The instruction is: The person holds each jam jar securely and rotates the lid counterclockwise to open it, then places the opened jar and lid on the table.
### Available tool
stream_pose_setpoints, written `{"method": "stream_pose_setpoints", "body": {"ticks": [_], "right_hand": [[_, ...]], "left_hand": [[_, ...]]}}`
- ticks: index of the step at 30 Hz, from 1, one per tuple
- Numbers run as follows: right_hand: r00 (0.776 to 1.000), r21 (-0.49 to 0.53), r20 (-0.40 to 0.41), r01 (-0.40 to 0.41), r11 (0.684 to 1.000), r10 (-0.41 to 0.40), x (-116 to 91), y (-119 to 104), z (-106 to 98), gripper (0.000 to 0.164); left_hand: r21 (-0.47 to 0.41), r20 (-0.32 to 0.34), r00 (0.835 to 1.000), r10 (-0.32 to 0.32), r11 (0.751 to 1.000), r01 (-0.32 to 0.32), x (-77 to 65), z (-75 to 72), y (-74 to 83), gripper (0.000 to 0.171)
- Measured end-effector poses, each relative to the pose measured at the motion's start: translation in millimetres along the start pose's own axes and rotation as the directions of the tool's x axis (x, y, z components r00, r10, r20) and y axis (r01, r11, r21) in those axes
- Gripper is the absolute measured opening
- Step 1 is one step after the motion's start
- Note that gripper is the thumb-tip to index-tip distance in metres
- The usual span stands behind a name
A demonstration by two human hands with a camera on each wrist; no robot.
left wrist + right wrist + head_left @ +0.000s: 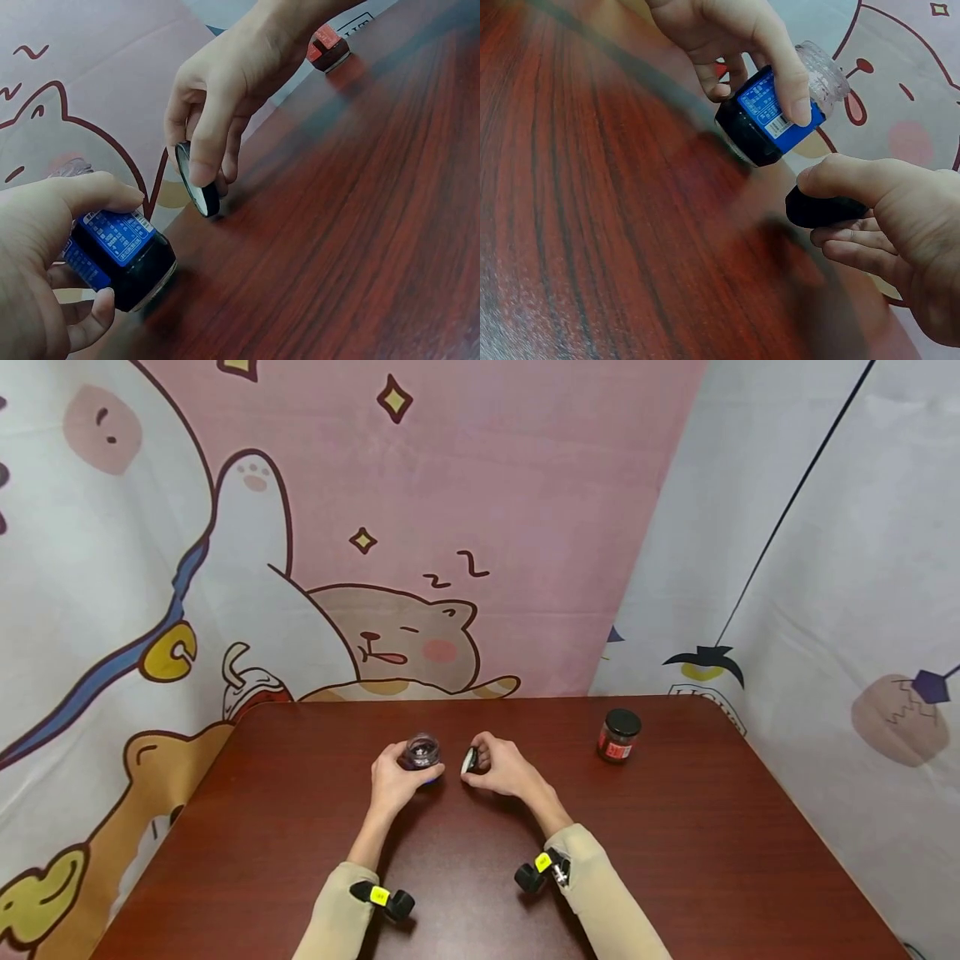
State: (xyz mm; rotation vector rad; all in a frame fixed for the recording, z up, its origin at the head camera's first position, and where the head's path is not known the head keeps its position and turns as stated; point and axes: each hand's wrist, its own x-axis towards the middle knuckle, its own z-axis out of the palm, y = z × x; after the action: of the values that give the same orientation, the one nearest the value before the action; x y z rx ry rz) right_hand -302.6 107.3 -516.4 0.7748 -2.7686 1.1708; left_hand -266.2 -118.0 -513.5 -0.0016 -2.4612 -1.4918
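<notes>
My left hand [393,779] grips a small glass jar [423,750] with a blue label, dark contents and an uncovered mouth. Thumb and fingers wrap its sides in the left wrist view, where the blue label [116,236] shows. Just to the right, my right hand [508,767] pinches a round black lid [198,180] by its rim. The lid is held on edge, its pale inner side turned toward the jar, with a gap between the two. From the right wrist view the lid [821,208] shows its dark outer side.
A second jar [619,735] with a black lid and a red label stands at the back right of the brown table [465,877]. Behind the table hangs a printed cloth [525,527] with cartoon animals. Each sleeve carries a small black wrist camera [400,904].
</notes>
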Motion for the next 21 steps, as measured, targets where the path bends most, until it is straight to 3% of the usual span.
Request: {"method": "stream_pose_setpoints", "body": {"ticks": [21], "right_hand": [[0.998,-0.063,0.051,-0.017,0.998,0.020,12.3,-7.6,7.8,0.050]], "left_hand": [[0.015,-0.031,0.999,-0.018,1.000,0.018,7.9,-6.8,-10.8,0.053]]}}
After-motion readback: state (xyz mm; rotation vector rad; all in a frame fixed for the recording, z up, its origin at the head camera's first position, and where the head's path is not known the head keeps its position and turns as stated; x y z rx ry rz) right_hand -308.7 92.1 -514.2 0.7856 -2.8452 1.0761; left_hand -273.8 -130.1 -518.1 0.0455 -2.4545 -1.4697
